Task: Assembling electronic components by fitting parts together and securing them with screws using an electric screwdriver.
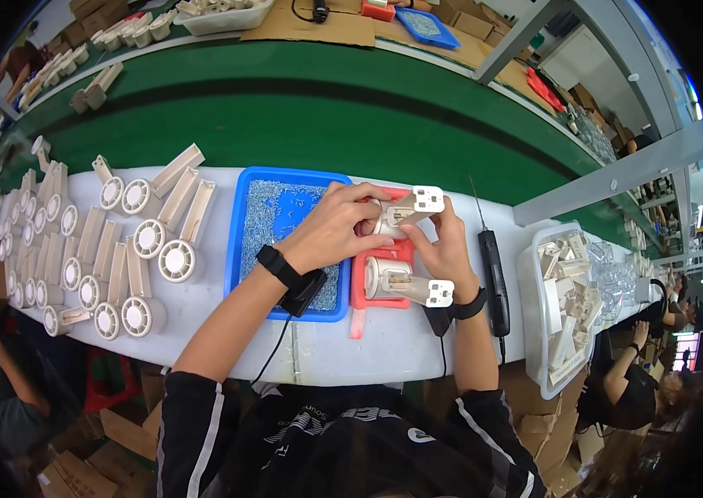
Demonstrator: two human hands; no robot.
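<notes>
1. A cream plastic part (401,212) is held just above centre of the frame, gripped from both sides at once.
2. The left hand (330,228) is seen curled closed around the part's round barrel end, fingers wrapped over the top.
3. The right hand (442,245) is pinched shut on the same part from the right, thumb and fingertips pressed under its square white end.
4. The part's long axis is laid left to right, rising slightly toward the upper right, so the barrel is given to the left hand and the square end to the right; neither hand is nearer, both are touching.
5. Directly below, a second cream part (405,285) is seen lying in the red holder (357,286) at centre frame, its axis also left to right, untouched and closest to the right hand.
6. A blue tray of small screws (281,212) is found just left of the holder, partly covered by the left wrist.
7. A black electric screwdriver (494,278) is laid on the white desk (384,340) right of centre, just beside the right wrist.
8. Rows of cream housings (140,249) are spread across the left of the frame, well apart from both hands.
</notes>
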